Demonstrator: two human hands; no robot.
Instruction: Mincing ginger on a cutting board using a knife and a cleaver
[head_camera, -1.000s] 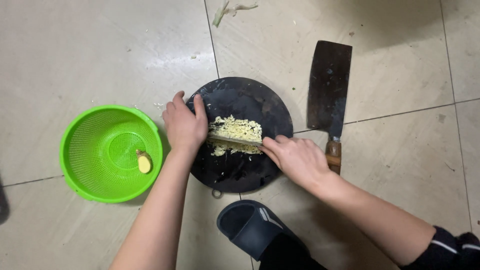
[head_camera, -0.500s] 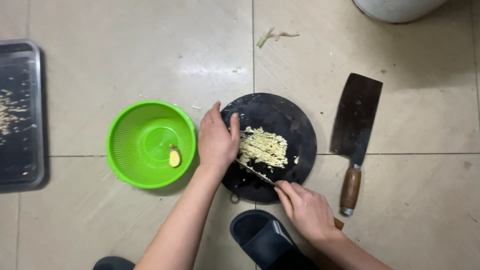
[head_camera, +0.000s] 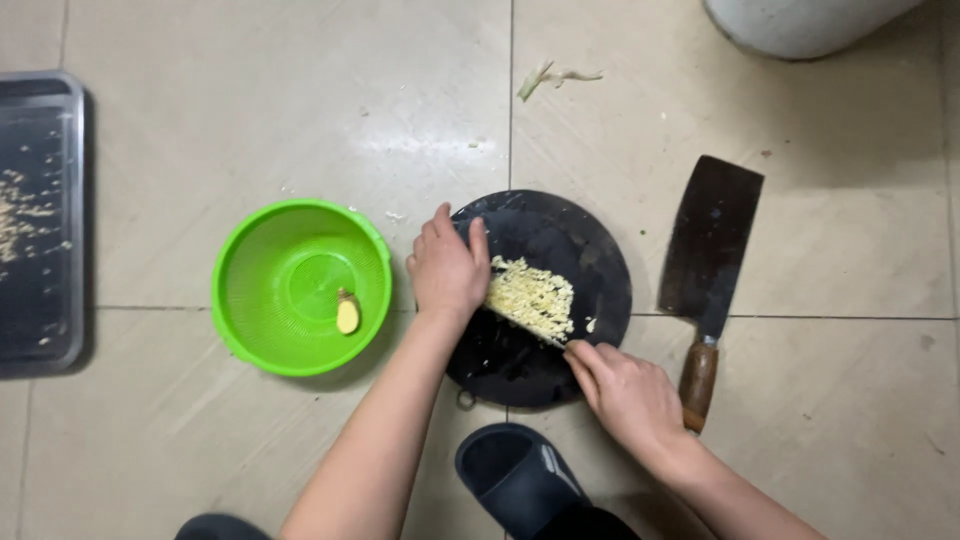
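One dark tray at the floor's left edge; one round black board; one green colander holding one ginger piece; one cleaver lying handle-down; left hand flat, fingers together, against the one minced heap at board centre; right hand pinching a thin knife, blade pointing up-left, long axis diagonal.

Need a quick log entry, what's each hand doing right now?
Left hand: open, fingers curled beside the chopped pile on the round board.
Right hand: closed on a thin knife.

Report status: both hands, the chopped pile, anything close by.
Left hand flat on the round black board. Right hand grips a knife against the pale chopped pile. Cleaver lies right; green strainer left.
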